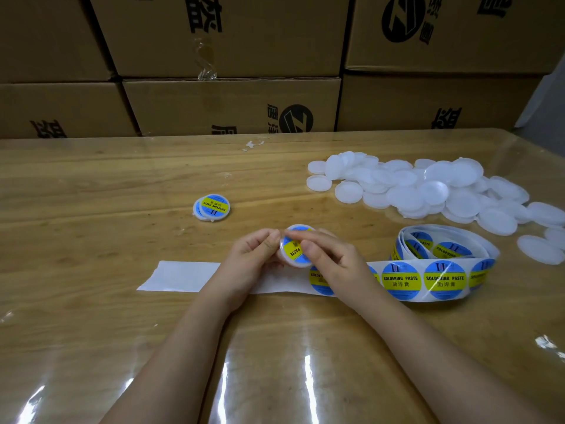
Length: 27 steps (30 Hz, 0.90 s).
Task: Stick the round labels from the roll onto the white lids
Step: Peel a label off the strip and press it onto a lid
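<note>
Lid (301,265), one, white plastic, round and shallow, held tilted above the table (91,194) at centre front, over the backing strip (183,275). It already carries a label (293,250) in blue and yellow. The left hand (256,255) pinches the lid's left rim with curled fingers. The right hand (333,258) closes on it from the other side, thumb on the label face and forefinger over the upper rim.

Handling, by my judgement: very light, thin-walled and slightly flexible, smooth enough to slip. It is best taken by the rim, which leaves the flat top free for pressing. The label looks like glossy paper that is limp once peeled and sticks on contact, so it should be lifted by one edge only.

Roll (443,237), loosely coiled, to the right of the hands. Its tail runs leftward under both wrists with several labels still on it. The stretch beyond the left hand is peeled bare.

Heap of bare lids (428,191), many, overlapping, at far right behind the roll.

Finished lids (211,207), a small stack with the label uppermost, well apart to the left rear.

Cartons (229,105), brown, printed, stacked along the table's far edge.
</note>
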Each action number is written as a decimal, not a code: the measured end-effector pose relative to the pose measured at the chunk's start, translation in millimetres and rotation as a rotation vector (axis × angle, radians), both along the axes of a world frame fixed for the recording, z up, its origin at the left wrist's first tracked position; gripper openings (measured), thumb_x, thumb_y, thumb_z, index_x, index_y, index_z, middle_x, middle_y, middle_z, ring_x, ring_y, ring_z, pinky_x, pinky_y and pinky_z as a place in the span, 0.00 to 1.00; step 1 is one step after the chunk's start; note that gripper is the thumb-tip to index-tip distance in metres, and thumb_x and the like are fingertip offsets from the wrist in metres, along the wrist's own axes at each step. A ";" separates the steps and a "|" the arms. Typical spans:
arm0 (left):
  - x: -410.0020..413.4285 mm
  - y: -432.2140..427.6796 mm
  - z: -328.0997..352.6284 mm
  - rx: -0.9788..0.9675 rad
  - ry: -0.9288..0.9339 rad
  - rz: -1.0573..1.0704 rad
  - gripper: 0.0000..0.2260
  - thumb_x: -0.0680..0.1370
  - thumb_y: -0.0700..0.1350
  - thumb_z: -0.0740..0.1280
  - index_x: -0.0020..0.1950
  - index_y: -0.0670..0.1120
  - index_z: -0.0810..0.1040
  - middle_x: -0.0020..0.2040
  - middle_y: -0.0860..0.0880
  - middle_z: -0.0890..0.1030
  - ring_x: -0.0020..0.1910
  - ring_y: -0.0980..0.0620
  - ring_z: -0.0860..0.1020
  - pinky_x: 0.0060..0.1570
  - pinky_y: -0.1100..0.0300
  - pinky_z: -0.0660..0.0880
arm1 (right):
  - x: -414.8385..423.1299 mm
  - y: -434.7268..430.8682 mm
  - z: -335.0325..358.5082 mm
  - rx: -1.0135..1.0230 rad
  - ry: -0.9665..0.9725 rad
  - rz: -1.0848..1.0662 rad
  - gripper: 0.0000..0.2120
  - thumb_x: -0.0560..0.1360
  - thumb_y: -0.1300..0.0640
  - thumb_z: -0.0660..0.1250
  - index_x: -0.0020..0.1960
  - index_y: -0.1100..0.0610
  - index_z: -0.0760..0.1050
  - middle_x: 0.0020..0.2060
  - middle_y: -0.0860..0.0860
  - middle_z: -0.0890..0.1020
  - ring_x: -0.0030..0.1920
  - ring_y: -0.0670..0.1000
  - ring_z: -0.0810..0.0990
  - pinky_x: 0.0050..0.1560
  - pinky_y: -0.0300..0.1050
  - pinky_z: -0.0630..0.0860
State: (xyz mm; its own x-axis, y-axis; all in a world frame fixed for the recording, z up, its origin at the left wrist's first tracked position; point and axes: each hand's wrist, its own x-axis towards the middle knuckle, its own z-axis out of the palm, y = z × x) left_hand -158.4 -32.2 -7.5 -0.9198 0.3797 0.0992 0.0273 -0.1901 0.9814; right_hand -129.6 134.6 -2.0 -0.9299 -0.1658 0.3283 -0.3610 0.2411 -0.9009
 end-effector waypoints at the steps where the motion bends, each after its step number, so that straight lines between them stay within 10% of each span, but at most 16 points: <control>1: 0.1 0.4 0.1 0.004 -0.004 -0.005 0.12 0.77 0.49 0.61 0.42 0.49 0.83 0.41 0.47 0.82 0.43 0.51 0.79 0.48 0.56 0.73 | -1.3 0.7 -0.4 -0.015 0.002 -0.018 0.12 0.79 0.53 0.61 0.57 0.39 0.78 0.50 0.59 0.79 0.51 0.61 0.76 0.54 0.53 0.73; 13: -3.5 -0.1 -3.0 0.031 -0.002 0.042 0.12 0.75 0.55 0.64 0.42 0.49 0.81 0.42 0.44 0.81 0.45 0.46 0.76 0.49 0.53 0.72 | -1.5 0.5 -1.9 0.117 -0.036 0.061 0.15 0.76 0.47 0.60 0.61 0.33 0.72 0.41 0.55 0.78 0.40 0.55 0.73 0.44 0.42 0.69; 18: -2.4 1.9 -1.9 0.003 0.032 0.099 0.12 0.77 0.52 0.62 0.38 0.49 0.79 0.38 0.45 0.79 0.41 0.49 0.74 0.46 0.55 0.71 | -2.4 2.2 -4.5 0.155 -0.040 0.079 0.14 0.77 0.45 0.58 0.59 0.33 0.74 0.51 0.62 0.79 0.52 0.59 0.77 0.57 0.51 0.71; 27: -3.3 0.5 -1.3 0.018 0.014 0.152 0.14 0.78 0.51 0.59 0.45 0.42 0.77 0.46 0.42 0.82 0.48 0.48 0.80 0.53 0.54 0.75 | -0.9 1.3 -2.9 0.129 -0.036 0.087 0.13 0.77 0.48 0.59 0.58 0.40 0.78 0.45 0.45 0.79 0.44 0.58 0.76 0.50 0.53 0.73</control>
